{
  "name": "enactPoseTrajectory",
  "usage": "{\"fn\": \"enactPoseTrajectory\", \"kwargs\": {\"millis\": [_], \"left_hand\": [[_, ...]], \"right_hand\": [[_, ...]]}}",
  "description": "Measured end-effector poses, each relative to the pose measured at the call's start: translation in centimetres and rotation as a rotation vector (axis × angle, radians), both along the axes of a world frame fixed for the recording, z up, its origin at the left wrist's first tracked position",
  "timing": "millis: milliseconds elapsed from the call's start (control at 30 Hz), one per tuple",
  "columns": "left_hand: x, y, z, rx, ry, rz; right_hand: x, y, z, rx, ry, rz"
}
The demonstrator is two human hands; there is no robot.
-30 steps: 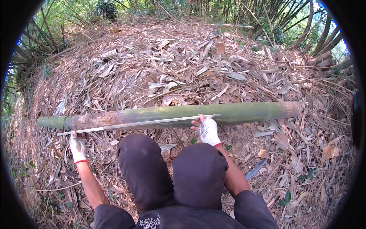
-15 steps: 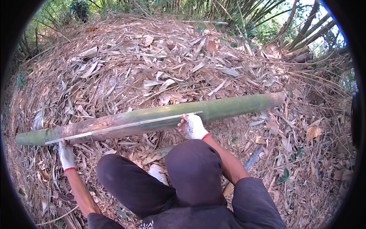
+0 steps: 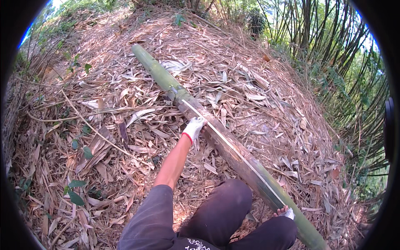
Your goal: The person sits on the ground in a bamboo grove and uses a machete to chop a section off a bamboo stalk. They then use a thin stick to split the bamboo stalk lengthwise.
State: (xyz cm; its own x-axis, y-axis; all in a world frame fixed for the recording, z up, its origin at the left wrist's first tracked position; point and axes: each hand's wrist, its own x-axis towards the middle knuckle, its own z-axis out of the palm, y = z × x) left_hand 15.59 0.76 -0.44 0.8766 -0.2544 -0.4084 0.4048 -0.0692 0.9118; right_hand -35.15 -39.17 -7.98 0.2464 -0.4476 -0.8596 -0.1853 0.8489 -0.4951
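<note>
A thick green bamboo pole (image 3: 156, 68) lies slantwise on the ground, from the upper left to the lower right, its middle stretch brownish and scuffed. Along its top runs a thin pale bamboo strip (image 3: 233, 146). My left hand (image 3: 194, 128), in a white knit glove with a red cuff, is at the pole's near side, fingers closed on the strip close to its far end. Down by my knee, my right hand (image 3: 286, 212) pinches the strip with bare fingertips against the pole. My leg hides most of that hand and its forearm.
Dry bamboo leaves and sheaths (image 3: 141, 146) cover the ground all round. A long thin twig (image 3: 100, 133) lies to the left, near some green leaves (image 3: 76, 198). Bamboo stems (image 3: 321, 33) grow thickly at the upper right. My bent knee (image 3: 235, 196) is close beside the pole.
My view has turned to the left, so the pole now slants instead of lying across. More of its far-left end shows. Both hands stay at the strip.
</note>
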Motion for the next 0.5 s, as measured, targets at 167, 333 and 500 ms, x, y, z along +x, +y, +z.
{"fn": "enactPoseTrajectory", "kwargs": {"millis": [167, 333, 500], "left_hand": [[0.6, -0.8, -0.6, 0.092, 0.008, -0.001], [1.2, -1.3, -1.7, 0.15, 0.018, 0.01], [1.8, -1.1, -2.1, 0.183, 0.098, -0.006]], "right_hand": [[0.0, 0.0, 0.2, -0.051, 0.036, 0.055], [-0.2, -0.1, 0.4, -0.041, 0.034, 0.05], [-1.0, -0.7, -0.4, 0.052, -0.123, 0.051]]}}
